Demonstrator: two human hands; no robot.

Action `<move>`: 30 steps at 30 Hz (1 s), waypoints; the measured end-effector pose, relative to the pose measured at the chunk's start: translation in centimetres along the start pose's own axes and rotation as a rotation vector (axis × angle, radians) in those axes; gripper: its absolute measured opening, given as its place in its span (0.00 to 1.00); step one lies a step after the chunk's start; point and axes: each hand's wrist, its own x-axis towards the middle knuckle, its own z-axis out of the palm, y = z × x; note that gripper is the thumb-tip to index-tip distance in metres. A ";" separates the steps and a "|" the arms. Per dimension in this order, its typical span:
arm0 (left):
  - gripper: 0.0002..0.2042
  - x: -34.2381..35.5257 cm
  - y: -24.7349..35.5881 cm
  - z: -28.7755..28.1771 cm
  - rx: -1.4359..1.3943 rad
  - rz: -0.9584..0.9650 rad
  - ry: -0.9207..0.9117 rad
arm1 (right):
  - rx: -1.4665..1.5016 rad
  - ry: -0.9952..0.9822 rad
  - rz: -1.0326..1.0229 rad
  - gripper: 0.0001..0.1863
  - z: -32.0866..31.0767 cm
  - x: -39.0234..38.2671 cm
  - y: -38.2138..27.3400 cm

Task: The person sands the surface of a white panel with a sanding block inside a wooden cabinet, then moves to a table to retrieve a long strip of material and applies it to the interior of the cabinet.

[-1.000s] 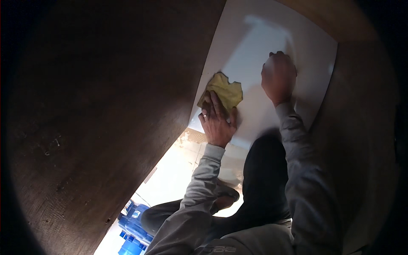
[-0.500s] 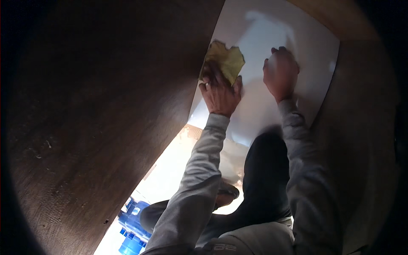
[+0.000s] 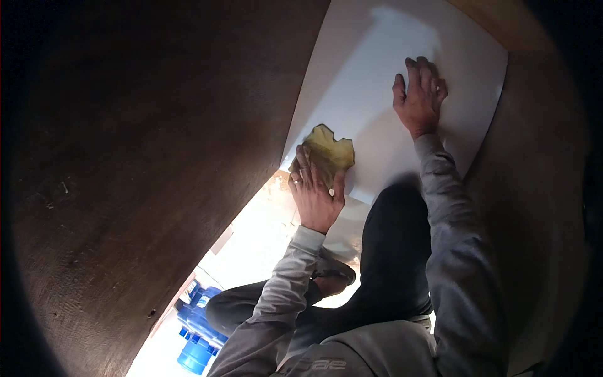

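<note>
Head view shows your left hand pressed flat on a crumpled yellow cloth, fingers spread over its near part and holding it against the white panel; the hand is not clenched around the cloth but lies on top of it, the thumb at the cloth's right edge. The cloth sits at the near left part of the panel, just beside the edge where the white surface meets the large dark brown wooden board that fills the left half of the picture. Your right hand is farther away and to the right, well apart from the cloth, open with the palm flat on the white panel and the fingers pointing away from you; it holds nothing. Both forearms wear grey sleeves. Another brown wooden surface borders the panel on the right. Nearer to you, below the panel, your dark trousers and a shoe show against a bright floor, and blue plastic containers stand at the near left.
</note>
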 end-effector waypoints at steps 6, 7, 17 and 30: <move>0.39 1.1 -1.0 1.2 0.024 0.150 0.018 | 0.039 0.032 -0.003 0.23 0.0 0.2 -0.2; 0.40 1.0 -1.0 1.4 0.005 0.139 0.068 | 0.031 0.005 0.004 0.23 -0.1 0.2 -0.2; 0.42 1.3 -0.1 1.0 0.062 0.025 -0.016 | 0.007 -0.010 0.019 0.23 -0.7 0.3 -0.3; 0.45 3.4 -1.2 0.7 0.023 0.105 0.051 | 0.037 -0.003 0.020 0.22 -0.2 0.0 0.0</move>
